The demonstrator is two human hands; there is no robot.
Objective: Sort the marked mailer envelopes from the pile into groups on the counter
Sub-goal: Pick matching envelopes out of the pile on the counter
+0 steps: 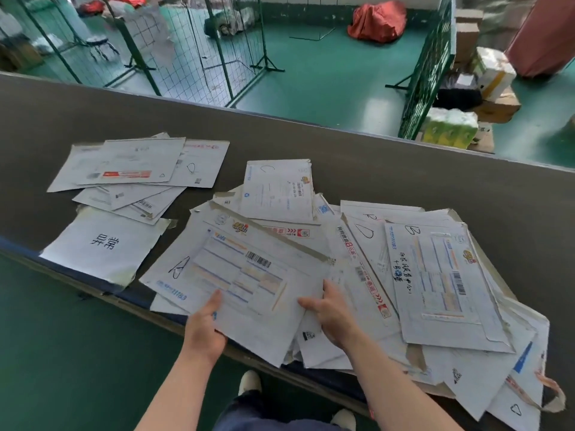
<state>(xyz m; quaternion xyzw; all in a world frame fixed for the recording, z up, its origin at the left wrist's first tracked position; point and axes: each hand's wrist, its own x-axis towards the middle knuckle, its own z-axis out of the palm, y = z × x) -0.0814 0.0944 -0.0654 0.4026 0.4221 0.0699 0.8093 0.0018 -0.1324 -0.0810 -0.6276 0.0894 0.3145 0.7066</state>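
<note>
Right now both hands hold 1 large white paper mailer envelope with a barcode label and a hand-drawn letter A [239, 275] at the near edge of the dark grey counter [404, 157]. The left hand [203, 328] grips its lower left edge, thumb laid on top and the other fingers tucked underneath out of sight. The right hand [331, 312] curls over its right edge, thumb on the paper and fingers bent down around the side. This envelope lies tilted on top of a loose pile of white marked mailer envelopes [435, 290] spread across the right of the counter, some showing letters B, C and D. To the far left sits a smaller fanned group of white envelopes [140, 166], and just in front of it a taped-down white paper sign with 2 black printed characters [102, 244].
</note>
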